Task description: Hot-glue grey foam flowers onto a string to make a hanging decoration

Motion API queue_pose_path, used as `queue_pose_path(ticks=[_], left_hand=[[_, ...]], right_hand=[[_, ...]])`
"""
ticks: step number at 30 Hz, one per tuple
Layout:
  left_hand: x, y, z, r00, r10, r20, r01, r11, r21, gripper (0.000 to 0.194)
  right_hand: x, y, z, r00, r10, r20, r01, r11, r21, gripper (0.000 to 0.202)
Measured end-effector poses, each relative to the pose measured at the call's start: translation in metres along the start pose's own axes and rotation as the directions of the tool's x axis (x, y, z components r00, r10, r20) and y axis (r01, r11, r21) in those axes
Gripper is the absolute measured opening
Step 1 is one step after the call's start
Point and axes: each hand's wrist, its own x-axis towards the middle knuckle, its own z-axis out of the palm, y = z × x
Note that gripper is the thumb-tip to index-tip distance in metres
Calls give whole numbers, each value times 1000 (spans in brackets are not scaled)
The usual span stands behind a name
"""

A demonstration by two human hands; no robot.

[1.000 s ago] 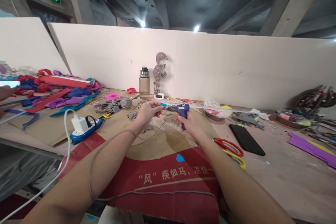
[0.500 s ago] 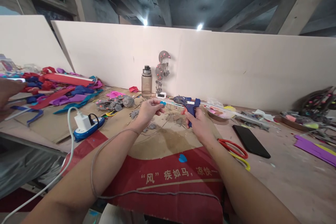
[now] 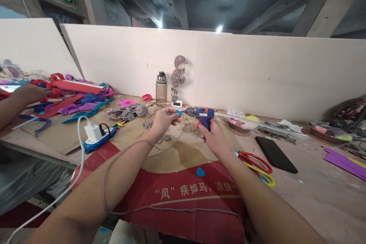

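My left hand [image 3: 167,121] is closed in a pinch on a small blue heart [image 3: 179,112], held above the cardboard. A grey yarn strand [image 3: 183,132] trails from around there, loops over my left forearm and runs across the red cardboard. My right hand [image 3: 213,135] is wrapped round the grip of a blue glue gun [image 3: 204,115]. Its nozzle points left, right at the blue heart; whether they touch I cannot tell. A second blue heart [image 3: 200,172] lies on the red cardboard [image 3: 183,187] between my forearms.
Red- and yellow-handled scissors [image 3: 257,164] and a black phone [image 3: 276,154] lie on the right. A blue power strip [image 3: 98,142] with a white plug sits left. A bottle [image 3: 161,89] stands behind. At far left, another person's hand [image 3: 30,94] is over fabric strips [image 3: 71,95].
The glue gun has moved left, bringing its nozzle to the blue heart in my left hand. At far left, the other person's hand has reached right, onto the fabric strips.
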Motion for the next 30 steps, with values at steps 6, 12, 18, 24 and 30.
queue_pose_path(ticks=[6, 12, 18, 24, 30], left_hand=[[-1, 0, 1, 1000, 14, 2, -14, 1000, 18, 25], [-2, 2, 2, 1000, 17, -9, -16, 999, 34, 30], [-5, 5, 3, 1000, 20, -13, -20, 999, 44, 30], [-8, 9, 4, 999, 37, -1, -37, 997, 70, 32], [-7, 8, 3, 1000, 22, -1, -22, 998, 53, 33]], right_hand=[[1, 3, 1, 999, -31, -29, 30, 999, -36, 31], [3, 8, 2, 996, -69, -51, 67, 997, -39, 31], [4, 11, 2, 997, -52, -63, 50, 998, -36, 29], [5, 13, 2, 995, -68, -70, 65, 997, -45, 32], [8, 19, 1, 995, -63, -73, 62, 998, -16, 35]])
